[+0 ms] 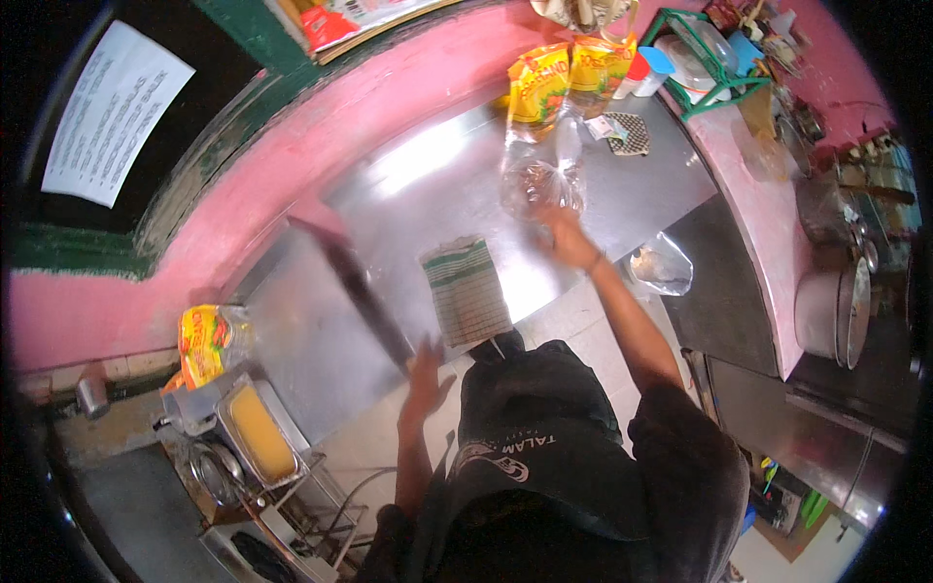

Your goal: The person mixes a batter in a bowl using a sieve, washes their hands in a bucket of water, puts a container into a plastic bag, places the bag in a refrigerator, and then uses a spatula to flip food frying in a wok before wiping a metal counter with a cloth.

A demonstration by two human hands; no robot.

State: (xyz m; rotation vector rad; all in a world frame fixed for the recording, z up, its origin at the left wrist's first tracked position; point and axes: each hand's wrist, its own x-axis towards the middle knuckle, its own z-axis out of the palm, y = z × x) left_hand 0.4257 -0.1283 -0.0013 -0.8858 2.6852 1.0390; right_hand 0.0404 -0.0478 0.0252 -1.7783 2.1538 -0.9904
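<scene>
My right hand reaches over the steel table at the near end of a clear plastic bag with brownish contents. The hand is blurred, and I cannot tell whether its fingers grip the bag or only touch it. My left hand is at the table's front edge, fingers apart and holding nothing. Between the hands a checked kitchen cloth with green stripes lies flat, its near end at the edge by my apron. Two yellow cooking-oil pouches stand behind the bag.
A patterned pot holder and lidded jars are at the back right. On the left are another yellow pouch, a metal tray of yellow food and a steel pot. A large pot stands far right.
</scene>
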